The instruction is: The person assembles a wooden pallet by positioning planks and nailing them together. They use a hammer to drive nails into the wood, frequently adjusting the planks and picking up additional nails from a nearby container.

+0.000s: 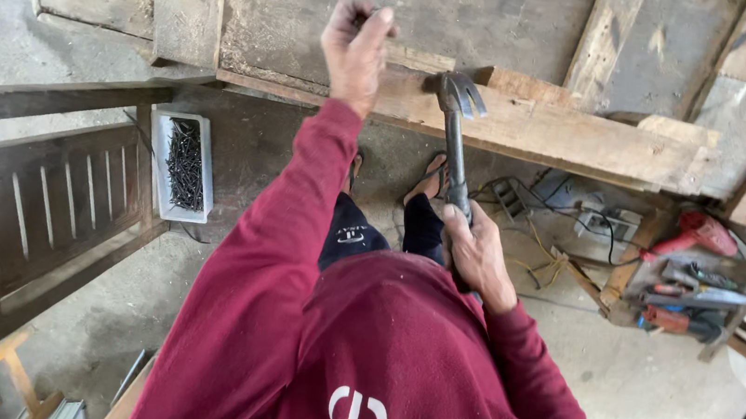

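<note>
While the left hand pinches closed on something small, likely a nail, at the plank, and the right hand grips the hammer with its head on the plank, looks like nailing; calls for a lift and square strike.

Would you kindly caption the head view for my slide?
Right hand swings a claw hammer at a wooden frame; left hand pinches at its edge.

white tray of nails, red drill, dark slatted chair
</note>
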